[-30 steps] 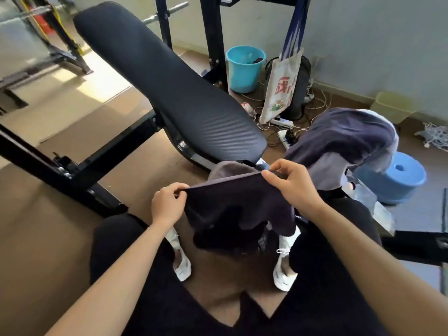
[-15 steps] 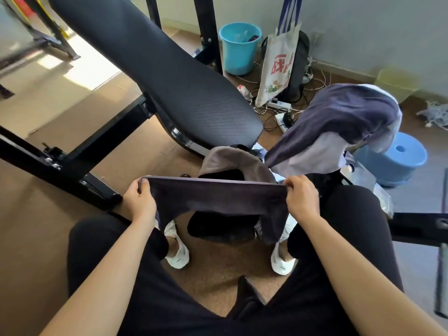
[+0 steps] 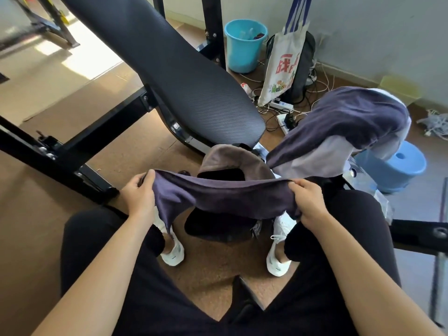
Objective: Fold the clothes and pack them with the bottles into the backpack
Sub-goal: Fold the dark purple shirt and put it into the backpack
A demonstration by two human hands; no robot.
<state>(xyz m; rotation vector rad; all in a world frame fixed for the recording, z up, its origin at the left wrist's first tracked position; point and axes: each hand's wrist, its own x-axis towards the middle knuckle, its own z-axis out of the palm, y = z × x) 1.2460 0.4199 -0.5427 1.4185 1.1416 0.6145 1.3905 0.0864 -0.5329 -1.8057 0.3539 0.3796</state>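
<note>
From the head camera, I am sitting, my legs in black trousers, with both arms stretched out in front of me. My left hand (image 3: pixel 138 195) pinches one end of a dark purple garment (image 3: pixel 218 198), thumb on top and fingers curled under the edge. My right hand (image 3: pixel 308 202) grips the other end, fingers bunched round the cloth. The garment hangs between the two hands, pulled fairly taut along its top edge and sagging below, with a corner drooping down by my left hand.

Under the garment, on the floor between my white shoes (image 3: pixel 172 255), stands the backpack (image 3: pixel 218 229). It is dark, and its grey flap (image 3: pixel 232 161) rises behind the garment's top edge. Part of it is hidden by the cloth, so I cannot tell how far open it is.

To my right, a second purple and pale grey garment (image 3: pixel 351 122) is draped over something I cannot see. Just beside my right knee lies something clear and plastic (image 3: pixel 381 204); I cannot tell whether it is a bottle.

Ahead of me a black padded bench (image 3: pixel 169 69) slopes up and away on its black frame. Beyond it, near the wall, are a light blue bucket (image 3: pixel 243 47), a hanging tote bag (image 3: pixel 281 69), a tangle of cables with a power strip (image 3: pixel 282 106), and a blue stool (image 3: pixel 397 167).
</note>
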